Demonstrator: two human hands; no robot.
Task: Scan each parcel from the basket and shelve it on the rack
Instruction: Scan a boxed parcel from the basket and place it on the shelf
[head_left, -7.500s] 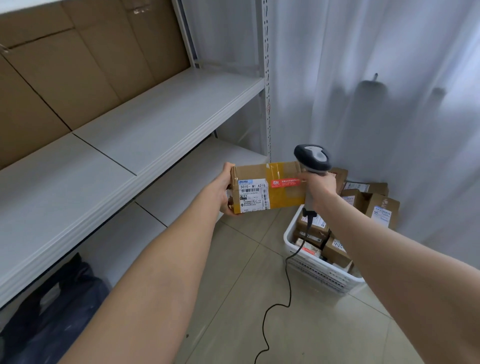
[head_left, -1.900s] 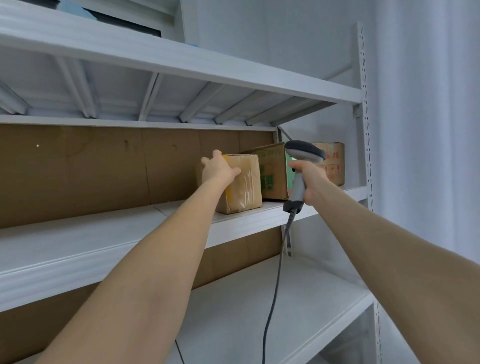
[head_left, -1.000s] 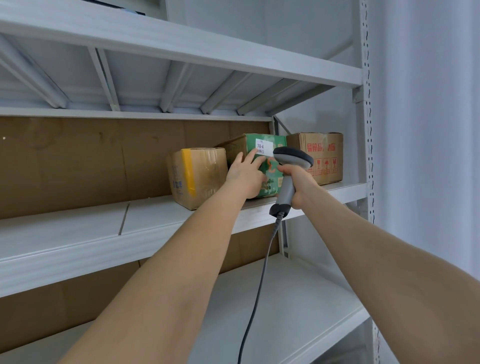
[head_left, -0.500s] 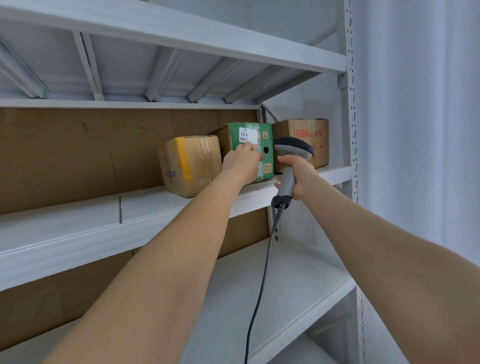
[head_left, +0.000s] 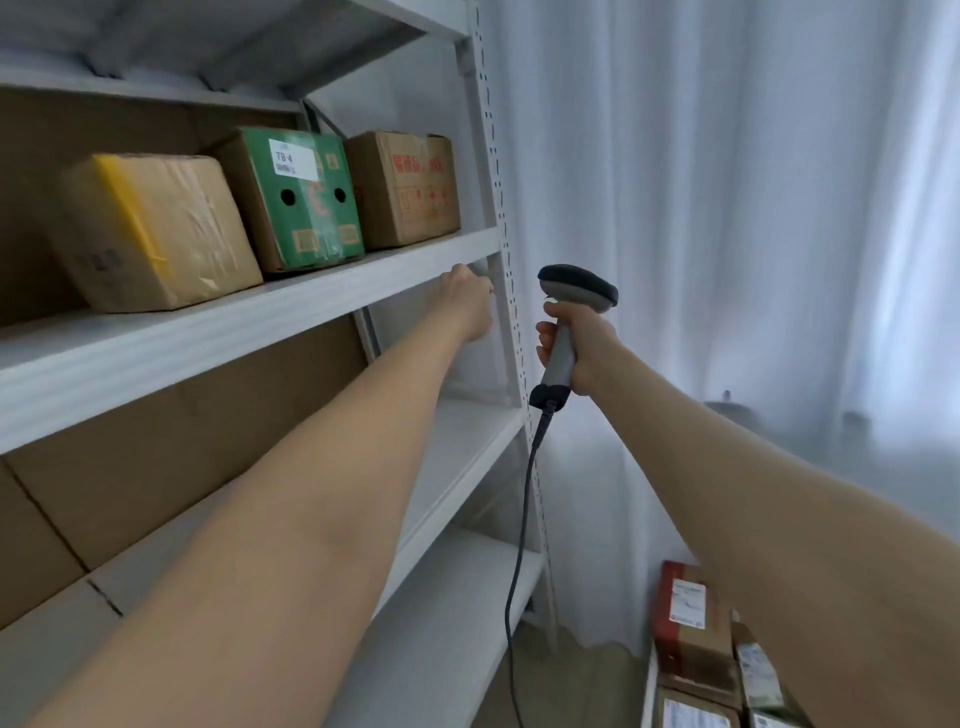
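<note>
Left hand (head_left: 467, 299) had come off the green cardboard box (head_left: 304, 208) since 0.5 s ago & sat lower, by the front lip of the upper shelf, fingers loosely curled, holding nothing; touching the lip or not, can't tell. View had swung right & down. White metal rack (head_left: 322, 306) filled the left side, white curtain (head_left: 727, 208) the right. On the upper shelf, L to R: brown cardboard parcel w/ yellow tape stripe (head_left: 156, 228), tilted, then the green box w/ white label, then a brown cardboard box w/ red print (head_left: 410, 192), all close in a row. Bottom right: rim of a white plastic basket (head_left: 647, 691) w/ brown labelled parcels (head_left: 685, 623) in or by it. Right hand (head_left: 584, 353) gripped the handle of the grey & black handheld scanner (head_left: 569, 317), head up, just right of the rack's post; its black cable (head_left: 522, 519) hung down toward the floor
</note>
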